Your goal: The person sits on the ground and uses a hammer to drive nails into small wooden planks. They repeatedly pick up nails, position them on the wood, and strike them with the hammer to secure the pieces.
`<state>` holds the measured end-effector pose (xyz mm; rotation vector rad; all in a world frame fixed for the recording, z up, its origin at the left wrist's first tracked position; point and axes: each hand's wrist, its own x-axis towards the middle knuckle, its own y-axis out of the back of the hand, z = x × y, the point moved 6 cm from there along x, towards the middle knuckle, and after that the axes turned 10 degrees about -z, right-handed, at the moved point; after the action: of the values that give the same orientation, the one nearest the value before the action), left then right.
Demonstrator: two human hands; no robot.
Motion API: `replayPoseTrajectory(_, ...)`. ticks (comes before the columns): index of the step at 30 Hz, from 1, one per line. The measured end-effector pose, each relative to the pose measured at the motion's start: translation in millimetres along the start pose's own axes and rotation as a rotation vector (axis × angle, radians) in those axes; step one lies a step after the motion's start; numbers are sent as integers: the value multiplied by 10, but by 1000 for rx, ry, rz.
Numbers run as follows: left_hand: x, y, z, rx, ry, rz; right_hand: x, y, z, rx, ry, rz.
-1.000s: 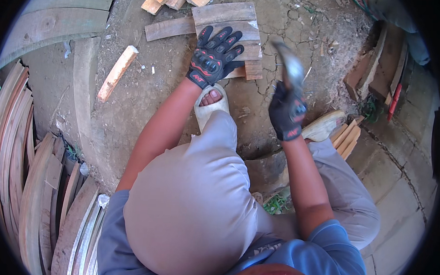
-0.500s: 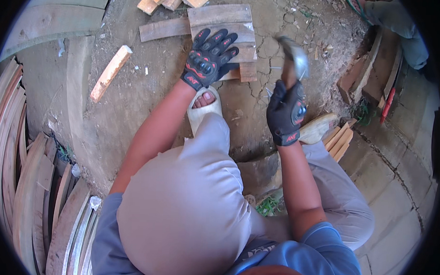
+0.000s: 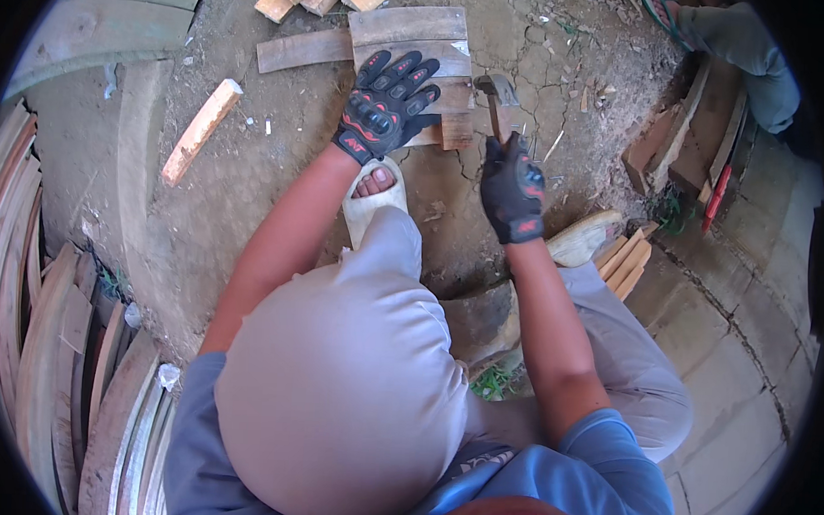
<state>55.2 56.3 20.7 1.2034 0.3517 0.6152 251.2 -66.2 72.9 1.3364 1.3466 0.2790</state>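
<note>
Just now the hammer (image 3: pixel 501 115) has changed most: half a second ago its head stood farther right, well apart from the slatted wooden panel (image 3: pixel 409 26), and now it has come in close by the panel's right edge, though the view from above cannot settle its height or whether it touches. The right hand (image 3: pixel 512 190) is curled firmly around the hammer's handle and has shifted leftward with it, while the left hand (image 3: pixel 381 111) stays palm down on the panel, fingers fanned wide and gripping nothing. For the work in hand, I judge this to mean that the tool is now near the panel while the other hand steadies the wood. The panel lies on the bare ground (image 3: pixel 221 269) ahead of the person, a small wooden block (image 3: pixel 456 130) at its lower right corner and one wooden strip (image 3: pixel 303 51) jutting out leftward. As for writing, each black glove has a small red printed mark at the cuff, clearer on the left, and the blue shirt (image 3: pixel 549 485) has pale printing across a fold, too creased to make out
</note>
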Motion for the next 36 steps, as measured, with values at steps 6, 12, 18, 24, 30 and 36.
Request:
replayPoseTrajectory(6,20,24,13,-7,4,8,-183,143,-45,24,214,223)
replayPoseTrajectory(12,43,61,6,-7,0,-23,-263,406,-205,131,352,375)
replayPoseTrajectory(18,-37,12,-19,-27,-1,15,9,-26,-144,8,134,120)
replayPoseTrajectory(24,-6,32,16,-9,18,10,-122,-48,-66,35,354,342)
replayPoseTrajectory(30,-40,-16,-20,-58,14,31,-221,343,-410,104,255,356)
replayPoseTrajectory(36,-28,19,-36,-115,11,81,-41,6,-171,59,99,108)
